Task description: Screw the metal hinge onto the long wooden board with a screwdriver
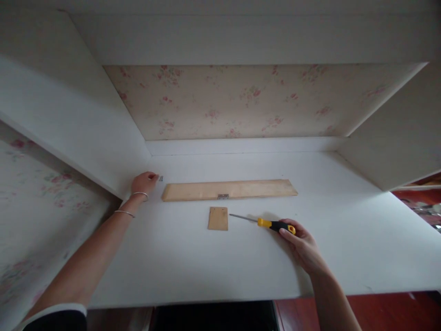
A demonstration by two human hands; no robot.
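Clock read from the card (218,218), 12 o'clock toward the far wall (223,101).

Card: small, tan, flat on the white top (193,269), apart from both hands. Two dark dots near its 12 o'clock edge.

Plank (196,190): long, pale wood, lying crosswise at 12 o'clock, a narrow strip of white between it and the card. Small metal plate (223,196) at the middle of its near edge, roughly above the card.

Right hand (303,246): toward 4 o'clock. Fingers closed round the rear of the screwdriver (275,225), thumb on the upper side. Yellow-and-black handle; shaft runs toward 9 o'clock, tip just beside the card's 3 o'clock edge. Cannot tell whether the tip is touching the top or held over it.

Left hand (144,184): near 10 o'clock, beyond the plank's left end, close to the side panel (86,101). Fingers curled, thumb and forefinger tips drawn close; cannot tell whether they meet or pinch anything. A metal bit (161,179) sits just beside the fingertips, at their 3 to 4 o'clock; too small to identify. Two thin bangles (139,193) on that arm, dark sleeve (57,321) with pale cuff at 7 o'clock.

Far wall has floral paper. Red floor (389,312) below the near edge, toward 4 o'clock.
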